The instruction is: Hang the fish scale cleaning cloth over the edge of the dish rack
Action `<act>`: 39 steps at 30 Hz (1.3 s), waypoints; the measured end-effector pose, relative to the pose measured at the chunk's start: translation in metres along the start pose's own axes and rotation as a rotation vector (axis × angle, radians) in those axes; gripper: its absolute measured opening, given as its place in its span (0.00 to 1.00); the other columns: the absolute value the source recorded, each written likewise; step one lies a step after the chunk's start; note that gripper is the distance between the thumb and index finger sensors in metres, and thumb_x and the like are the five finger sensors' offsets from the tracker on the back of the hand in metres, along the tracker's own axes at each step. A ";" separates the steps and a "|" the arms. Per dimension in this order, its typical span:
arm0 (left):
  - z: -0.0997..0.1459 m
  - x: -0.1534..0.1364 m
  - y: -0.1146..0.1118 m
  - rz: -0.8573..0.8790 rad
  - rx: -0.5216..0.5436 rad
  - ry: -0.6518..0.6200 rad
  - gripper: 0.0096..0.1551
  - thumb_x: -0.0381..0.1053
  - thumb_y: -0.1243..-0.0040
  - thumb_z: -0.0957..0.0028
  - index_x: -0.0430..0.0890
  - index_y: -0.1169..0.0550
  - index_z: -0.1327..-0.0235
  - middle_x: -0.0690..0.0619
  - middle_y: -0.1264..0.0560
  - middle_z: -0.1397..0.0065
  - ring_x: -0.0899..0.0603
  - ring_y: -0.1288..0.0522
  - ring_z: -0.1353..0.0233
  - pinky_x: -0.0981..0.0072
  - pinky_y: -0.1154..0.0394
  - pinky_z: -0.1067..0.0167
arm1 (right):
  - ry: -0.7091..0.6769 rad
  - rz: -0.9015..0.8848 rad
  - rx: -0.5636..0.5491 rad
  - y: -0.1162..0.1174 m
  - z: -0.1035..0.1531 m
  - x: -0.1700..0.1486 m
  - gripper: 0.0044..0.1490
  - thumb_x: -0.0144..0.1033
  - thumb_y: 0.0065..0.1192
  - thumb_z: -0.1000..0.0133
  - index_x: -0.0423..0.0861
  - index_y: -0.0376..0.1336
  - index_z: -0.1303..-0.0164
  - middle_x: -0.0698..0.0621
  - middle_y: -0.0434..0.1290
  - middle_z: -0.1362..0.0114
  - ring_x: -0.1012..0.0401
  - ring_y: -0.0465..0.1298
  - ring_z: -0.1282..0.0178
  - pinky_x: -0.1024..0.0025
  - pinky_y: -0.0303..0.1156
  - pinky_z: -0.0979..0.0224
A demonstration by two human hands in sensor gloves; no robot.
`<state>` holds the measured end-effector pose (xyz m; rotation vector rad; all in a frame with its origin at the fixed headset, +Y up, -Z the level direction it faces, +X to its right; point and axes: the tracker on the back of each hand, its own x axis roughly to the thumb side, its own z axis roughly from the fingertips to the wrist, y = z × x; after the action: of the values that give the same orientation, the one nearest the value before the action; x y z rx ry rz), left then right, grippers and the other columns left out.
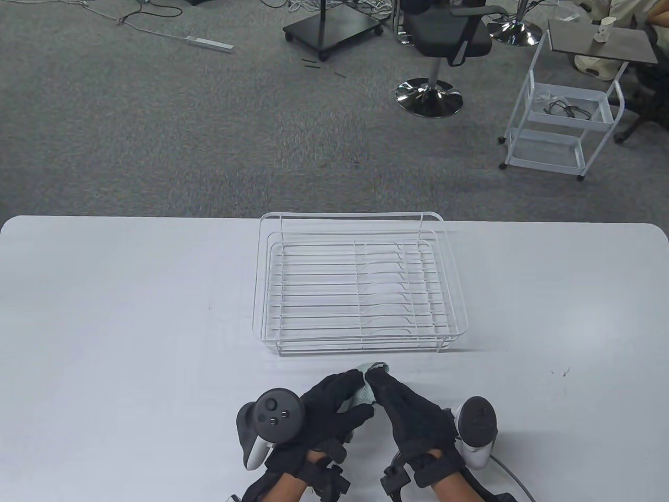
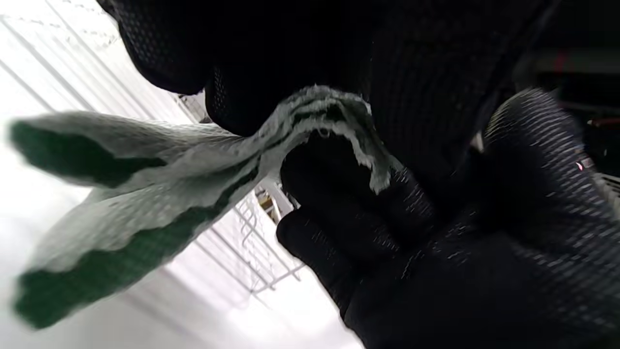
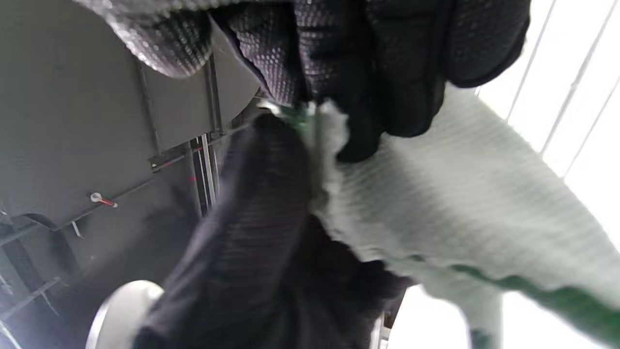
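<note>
Both gloved hands met just in front of the white wire dish rack (image 1: 360,282), which stood on the white bench (image 1: 130,324) with its long axis running left to right and its plate slots in the right half. The left hand (image 1: 326,413) and the right hand (image 1: 413,413) were brought together at the fingertips, each pinching the pale, green-edged, waffle-textured cleaning cloth (image 1: 366,387) between them. In the table view only a small bunched part of the cloth showed, its upper tip (image 1: 377,367) pointing away from the person toward the near edge of the rack, close to it but apart from it.

In the left wrist view the cloth (image 2: 160,194) extended from the gripping fingers (image 2: 242,97) out to the left of the frame as a long folded strip, its dark green borders running along its length; the rack wires (image 2: 252,247) were visible behind it. In the right wrist view the fingers (image 3: 387,92) were clamped on a frayed edge of the cloth (image 3: 460,203), the body of which trailed to the lower right, with a green border along its lower edge. Whether the cloth's free end touched the bench could not be told.

A black tracker (image 1: 272,413) sat on the back of the left hand and a white-and-black tracker (image 1: 476,426) on the right. Behind the bench lay grey carpet, with a white wheeled trolley (image 1: 564,120) and a black office chair (image 1: 444,42).
</note>
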<state>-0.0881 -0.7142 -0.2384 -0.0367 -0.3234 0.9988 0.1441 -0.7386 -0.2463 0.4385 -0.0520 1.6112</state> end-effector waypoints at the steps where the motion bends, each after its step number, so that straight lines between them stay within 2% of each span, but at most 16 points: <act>1: 0.001 -0.001 0.000 0.000 -0.003 -0.007 0.44 0.57 0.18 0.57 0.45 0.23 0.27 0.45 0.25 0.28 0.37 0.22 0.29 0.40 0.25 0.34 | -0.022 0.032 0.027 0.001 0.000 0.003 0.39 0.58 0.50 0.35 0.39 0.66 0.27 0.35 0.77 0.35 0.35 0.73 0.31 0.36 0.66 0.29; 3: 0.001 -0.005 0.005 0.036 0.035 -0.011 0.37 0.57 0.21 0.54 0.46 0.19 0.32 0.47 0.21 0.31 0.38 0.19 0.31 0.42 0.23 0.35 | -0.063 0.125 0.013 0.001 -0.001 0.006 0.36 0.56 0.52 0.34 0.42 0.67 0.28 0.38 0.78 0.37 0.38 0.75 0.32 0.38 0.68 0.30; 6: 0.001 -0.015 0.005 0.247 0.002 0.031 0.31 0.56 0.25 0.49 0.45 0.17 0.35 0.45 0.20 0.33 0.36 0.18 0.33 0.40 0.23 0.37 | -0.072 0.108 0.020 0.000 -0.001 0.008 0.32 0.53 0.56 0.35 0.43 0.67 0.29 0.40 0.79 0.37 0.40 0.75 0.32 0.39 0.68 0.29; 8: 0.002 -0.017 0.007 0.223 0.069 0.045 0.25 0.55 0.26 0.48 0.47 0.14 0.40 0.47 0.16 0.38 0.37 0.16 0.36 0.41 0.21 0.40 | -0.087 0.112 0.048 0.003 -0.001 0.009 0.32 0.51 0.58 0.35 0.43 0.65 0.26 0.39 0.79 0.37 0.39 0.75 0.32 0.39 0.68 0.30; 10: 0.002 -0.017 0.007 0.248 0.062 0.015 0.25 0.57 0.31 0.45 0.47 0.14 0.40 0.48 0.16 0.38 0.38 0.16 0.35 0.41 0.21 0.39 | -0.083 0.138 0.027 0.005 0.001 0.011 0.35 0.50 0.58 0.35 0.44 0.59 0.22 0.41 0.77 0.36 0.40 0.75 0.32 0.39 0.69 0.30; 12: 0.004 -0.019 0.006 0.334 0.066 0.019 0.25 0.57 0.32 0.44 0.47 0.15 0.39 0.48 0.17 0.37 0.38 0.17 0.34 0.42 0.21 0.39 | -0.051 0.087 -0.009 0.005 0.001 0.012 0.41 0.52 0.62 0.36 0.42 0.55 0.19 0.41 0.76 0.35 0.40 0.75 0.31 0.39 0.69 0.30; 14: 0.007 -0.019 0.005 0.392 0.110 0.025 0.24 0.56 0.31 0.45 0.47 0.15 0.40 0.47 0.17 0.37 0.37 0.16 0.35 0.41 0.21 0.40 | -0.001 0.004 0.012 0.006 0.001 0.009 0.48 0.54 0.65 0.38 0.40 0.52 0.18 0.39 0.74 0.33 0.38 0.74 0.30 0.38 0.68 0.29; 17: 0.011 -0.011 0.004 0.325 0.146 -0.006 0.24 0.56 0.31 0.45 0.47 0.15 0.40 0.47 0.17 0.37 0.38 0.16 0.36 0.42 0.21 0.40 | 0.022 -0.032 -0.001 0.007 0.003 0.009 0.54 0.57 0.71 0.42 0.38 0.51 0.18 0.38 0.73 0.32 0.37 0.73 0.30 0.37 0.67 0.29; 19: 0.013 -0.006 0.004 0.254 0.181 -0.033 0.25 0.57 0.32 0.45 0.48 0.15 0.39 0.48 0.18 0.37 0.39 0.16 0.36 0.43 0.22 0.39 | 0.006 0.041 0.029 0.008 0.002 0.014 0.57 0.57 0.75 0.44 0.39 0.50 0.17 0.38 0.70 0.29 0.37 0.71 0.28 0.37 0.67 0.28; 23: 0.015 -0.001 0.000 0.292 0.202 -0.065 0.24 0.56 0.32 0.45 0.47 0.15 0.39 0.48 0.18 0.37 0.39 0.16 0.36 0.42 0.22 0.39 | -0.034 0.085 -0.014 0.009 0.003 0.020 0.47 0.44 0.78 0.45 0.41 0.56 0.21 0.40 0.70 0.30 0.39 0.73 0.29 0.39 0.70 0.29; 25: 0.014 -0.002 0.000 0.326 0.185 -0.087 0.24 0.56 0.32 0.45 0.47 0.15 0.40 0.47 0.17 0.38 0.39 0.16 0.37 0.42 0.22 0.40 | -0.058 0.123 -0.084 0.004 0.003 0.021 0.33 0.33 0.76 0.43 0.45 0.64 0.27 0.43 0.75 0.35 0.43 0.78 0.33 0.42 0.74 0.32; 28: 0.012 -0.003 0.005 0.316 0.187 -0.070 0.24 0.56 0.33 0.45 0.47 0.15 0.40 0.48 0.17 0.39 0.39 0.15 0.39 0.43 0.21 0.41 | -0.061 0.121 -0.100 -0.007 0.000 0.018 0.22 0.32 0.69 0.39 0.48 0.71 0.35 0.43 0.78 0.40 0.44 0.81 0.38 0.42 0.76 0.35; 33: 0.015 -0.010 0.033 0.218 0.243 -0.057 0.24 0.54 0.34 0.46 0.47 0.16 0.40 0.47 0.18 0.44 0.41 0.17 0.43 0.43 0.23 0.41 | -0.146 0.391 -0.164 -0.031 -0.003 0.024 0.21 0.34 0.68 0.39 0.47 0.71 0.36 0.45 0.82 0.47 0.45 0.84 0.43 0.41 0.76 0.37; 36: 0.019 -0.018 0.051 0.065 0.376 -0.061 0.24 0.53 0.35 0.47 0.47 0.16 0.40 0.48 0.18 0.45 0.42 0.17 0.44 0.43 0.23 0.41 | -0.195 0.622 -0.228 -0.040 -0.001 0.032 0.21 0.38 0.66 0.38 0.46 0.71 0.36 0.48 0.84 0.52 0.46 0.85 0.44 0.43 0.77 0.38; 38: 0.021 -0.020 0.058 0.042 0.423 -0.070 0.24 0.53 0.35 0.47 0.47 0.16 0.40 0.48 0.18 0.45 0.42 0.17 0.44 0.43 0.23 0.41 | -0.190 0.655 -0.285 -0.042 0.000 0.031 0.21 0.39 0.65 0.38 0.45 0.72 0.37 0.49 0.84 0.53 0.46 0.85 0.44 0.43 0.77 0.37; 39: 0.022 -0.021 0.061 0.056 0.433 -0.073 0.24 0.53 0.34 0.48 0.47 0.16 0.40 0.48 0.18 0.45 0.42 0.17 0.45 0.43 0.23 0.41 | -0.161 0.625 -0.289 -0.041 0.000 0.029 0.21 0.39 0.65 0.37 0.45 0.72 0.36 0.47 0.83 0.49 0.43 0.83 0.42 0.41 0.75 0.36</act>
<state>-0.1550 -0.7009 -0.2340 0.3858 -0.1681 1.1094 0.1835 -0.7067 -0.2464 0.3401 -0.5856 2.1337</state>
